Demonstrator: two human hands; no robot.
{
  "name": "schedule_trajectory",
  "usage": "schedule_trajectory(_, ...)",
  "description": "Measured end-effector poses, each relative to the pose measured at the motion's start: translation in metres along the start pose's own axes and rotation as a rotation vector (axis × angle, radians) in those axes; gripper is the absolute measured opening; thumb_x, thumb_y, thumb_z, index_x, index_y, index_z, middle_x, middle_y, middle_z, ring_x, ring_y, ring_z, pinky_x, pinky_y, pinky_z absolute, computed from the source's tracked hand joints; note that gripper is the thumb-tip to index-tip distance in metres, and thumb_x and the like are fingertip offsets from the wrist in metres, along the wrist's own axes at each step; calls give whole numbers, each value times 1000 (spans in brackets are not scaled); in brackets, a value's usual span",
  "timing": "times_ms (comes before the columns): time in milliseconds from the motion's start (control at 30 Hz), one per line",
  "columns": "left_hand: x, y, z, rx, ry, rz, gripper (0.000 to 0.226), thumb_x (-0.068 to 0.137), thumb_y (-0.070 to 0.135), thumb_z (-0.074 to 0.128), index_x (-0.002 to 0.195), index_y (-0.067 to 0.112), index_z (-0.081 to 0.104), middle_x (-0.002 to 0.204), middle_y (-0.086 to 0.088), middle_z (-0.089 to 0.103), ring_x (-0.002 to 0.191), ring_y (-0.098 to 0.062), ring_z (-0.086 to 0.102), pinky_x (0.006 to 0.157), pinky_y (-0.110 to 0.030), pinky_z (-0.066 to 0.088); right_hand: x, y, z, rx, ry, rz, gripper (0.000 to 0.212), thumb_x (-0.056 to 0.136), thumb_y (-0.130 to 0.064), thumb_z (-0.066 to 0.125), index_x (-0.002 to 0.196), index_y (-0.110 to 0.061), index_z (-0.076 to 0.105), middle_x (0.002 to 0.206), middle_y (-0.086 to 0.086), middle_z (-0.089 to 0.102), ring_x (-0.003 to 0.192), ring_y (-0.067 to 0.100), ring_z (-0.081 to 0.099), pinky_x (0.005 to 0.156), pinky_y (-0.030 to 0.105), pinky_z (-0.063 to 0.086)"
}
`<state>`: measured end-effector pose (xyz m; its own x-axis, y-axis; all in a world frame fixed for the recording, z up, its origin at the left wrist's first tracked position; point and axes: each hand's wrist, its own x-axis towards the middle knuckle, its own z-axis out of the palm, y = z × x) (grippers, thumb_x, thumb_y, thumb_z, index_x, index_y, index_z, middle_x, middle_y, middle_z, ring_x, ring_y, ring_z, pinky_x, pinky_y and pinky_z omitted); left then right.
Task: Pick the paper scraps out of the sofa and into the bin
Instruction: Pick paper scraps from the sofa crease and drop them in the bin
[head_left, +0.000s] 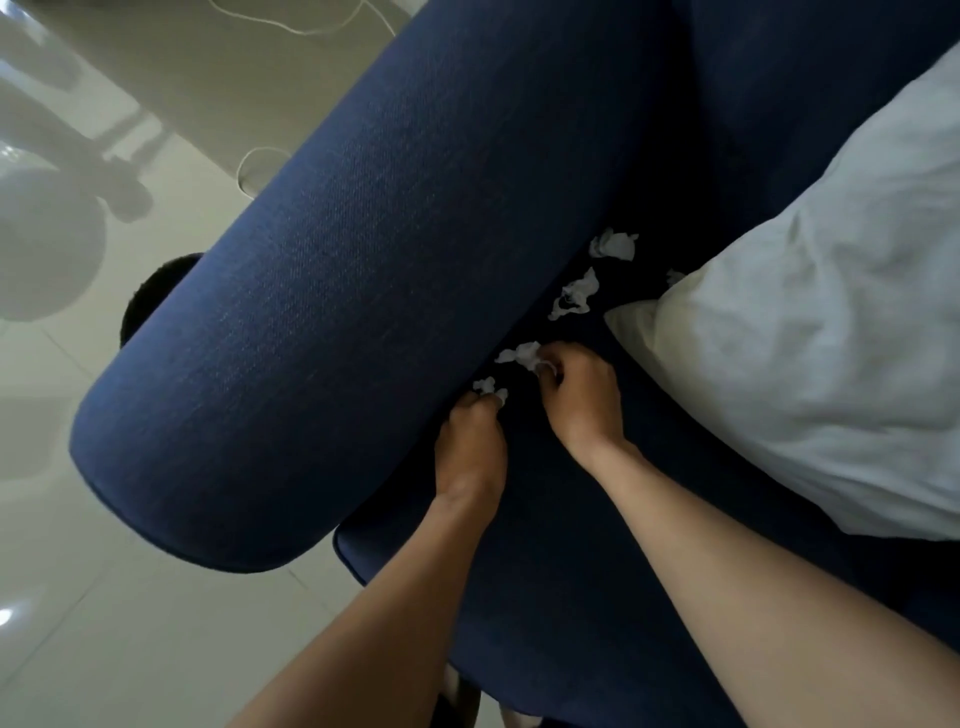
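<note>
White crumpled paper scraps lie along the crease between the navy sofa seat (545, 597) and its thick armrest (332, 291). My left hand (470, 447) pinches a small scrap (488, 387) at the crease. My right hand (582, 395) grips a larger scrap (519, 356) just beyond it. Two more scraps sit farther along the crease, one (574, 293) in the middle and one (615, 244) at the back. A further bit (674, 275) peeks out beside the pillow. A dark round bin (156, 296) shows partly behind the armrest on the floor.
A large white pillow (810, 353) covers the right side of the seat, close to my right hand. Pale glossy floor tiles (104, 597) lie to the left. A white cable (254, 161) trails on the floor behind the armrest. Blurred furniture legs stand at top left.
</note>
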<state>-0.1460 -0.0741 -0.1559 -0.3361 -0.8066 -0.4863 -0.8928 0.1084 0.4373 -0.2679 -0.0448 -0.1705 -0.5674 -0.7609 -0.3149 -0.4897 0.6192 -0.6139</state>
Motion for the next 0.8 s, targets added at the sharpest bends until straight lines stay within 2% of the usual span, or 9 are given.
schedule_trajectory(67, -11, 9, -11, -43, 15, 35, 36, 95, 1, 41, 127, 10, 57, 122, -11, 62, 107, -24, 61, 87, -33, 53, -10, -5, -9, 24, 22, 5, 18, 92, -7, 54, 101, -9, 69, 101, 10, 71, 91, 24, 67, 80, 41, 56)
schedule_trajectory(167, -27, 25, -32, -96, 54, 73, 45, 96, 3, 41, 139, 16, 42, 127, -9, 60, 111, -25, 61, 90, -40, 53, -25, -18, -28, 38, 64, 20, 18, 91, -10, 56, 103, -12, 69, 100, 5, 71, 91, 21, 66, 80, 38, 56)
schedule_trajectory(267, -36, 42, -59, -111, 83, 55, 37, 96, 4, 40, 130, 11, 51, 121, -10, 63, 106, -25, 61, 86, -36, 52, -37, -37, -56, 67, 117, 39, 18, 92, -12, 55, 104, -15, 68, 102, 1, 68, 93, 18, 64, 81, 35, 55)
schedule_trajectory(400, -38, 71, -111, -154, 157, 86, 26, 94, 3, 43, 112, 8, 60, 109, -8, 63, 90, -22, 58, 72, -31, 47, -39, -78, -99, 145, 221, 33, 18, 92, -11, 53, 102, -13, 69, 101, 3, 68, 91, 19, 64, 77, 32, 54)
schedule_trajectory(600, -32, 94, -186, -225, 288, 145, 24, 97, 11, 42, 112, 8, 61, 116, -3, 50, 89, -13, 42, 77, -25, 34, -31, -141, -131, 191, 322, -30, 17, 89, -15, 53, 93, -13, 69, 95, 1, 68, 89, 19, 63, 76, 33, 53)
schedule_trajectory(800, -7, 64, -231, -279, 300, 64, 26, 94, 7, 42, 110, 12, 60, 116, -3, 58, 93, -17, 50, 78, -29, 41, -24, -192, -117, 158, 338, -80, 16, 90, -16, 53, 95, -14, 68, 97, 1, 68, 91, 20, 62, 75, 32, 52)
